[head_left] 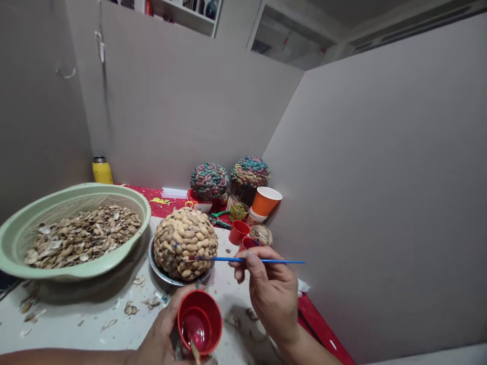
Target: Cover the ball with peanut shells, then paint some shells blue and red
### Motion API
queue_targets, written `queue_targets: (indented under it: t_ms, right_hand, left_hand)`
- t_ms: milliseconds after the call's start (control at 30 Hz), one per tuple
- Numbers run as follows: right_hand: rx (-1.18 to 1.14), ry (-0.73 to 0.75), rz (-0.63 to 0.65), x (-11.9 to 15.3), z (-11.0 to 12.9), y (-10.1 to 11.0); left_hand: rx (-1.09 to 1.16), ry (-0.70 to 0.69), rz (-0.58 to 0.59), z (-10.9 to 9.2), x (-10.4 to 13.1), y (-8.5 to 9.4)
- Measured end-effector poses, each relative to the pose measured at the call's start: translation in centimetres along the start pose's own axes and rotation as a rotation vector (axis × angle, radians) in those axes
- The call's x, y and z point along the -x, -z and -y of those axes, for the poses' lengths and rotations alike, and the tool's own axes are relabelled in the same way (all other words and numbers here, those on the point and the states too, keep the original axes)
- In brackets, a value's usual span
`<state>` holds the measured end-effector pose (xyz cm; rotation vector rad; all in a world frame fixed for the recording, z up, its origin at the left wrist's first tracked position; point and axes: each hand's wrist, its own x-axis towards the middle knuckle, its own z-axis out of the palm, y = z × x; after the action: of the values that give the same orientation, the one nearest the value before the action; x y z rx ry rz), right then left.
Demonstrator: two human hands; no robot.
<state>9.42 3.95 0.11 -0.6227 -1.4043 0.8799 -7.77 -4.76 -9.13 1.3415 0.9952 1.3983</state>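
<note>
My left hand [162, 327] is wrapped round a red cup [200, 323], its open mouth facing me. Reddish liquid lies in the bottom, and a thin pale stick leans inside. Between the fingertips of my right hand [270, 289] is a paintbrush [224, 259] with a blue handle, held level. Its bristles point left, in front of a ball covered in peanuts [185, 243]; whether they touch it I cannot tell. The ball is mostly tan with a few dark blue marks, and rests in a shallow metal bowl [152, 258].
A green basket [146, 210] of peanut shells stands left. Behind are two multicoloured balls [209, 181], an orange paper cup [265, 203], another red cup [239, 232], pliers [220, 220] and a yellow bottle [102, 171]. Loose shells dot the table [87, 339]. Grey panels [182, 106] enclose it.
</note>
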Motion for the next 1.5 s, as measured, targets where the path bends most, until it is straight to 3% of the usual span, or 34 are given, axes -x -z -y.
queue_targets:
  t_ms: [167, 700, 933, 1300, 1500]
  right_hand:
    - [0.103, 0.058, 0.015, -0.4, -0.6, -0.5]
    - [0.066, -0.06, 0.054, -1.0, -2.1, -0.5]
    - [0.167, 0.018, 0.049, -1.1, -1.9, 0.3]
    - [0.219, 0.078, 0.032, -0.8, -0.6, 1.3]
    - [0.202, 0.066, 0.122, 0.0, -0.8, 1.5]
  left_hand:
    - [-0.064, -0.148, 0.01, 0.9, -0.5, 0.4]
    - [-0.144, -0.039, 0.009, -0.3, -0.7, 0.5]
    - [-0.105, -0.024, 0.016, -0.1, -0.6, 0.6]
    - [-0.1, -0.038, 0.001, 1.9, 0.0, 1.1]
    - [-0.077, -0.095, 0.041, 1.6, -0.5, 0.9]
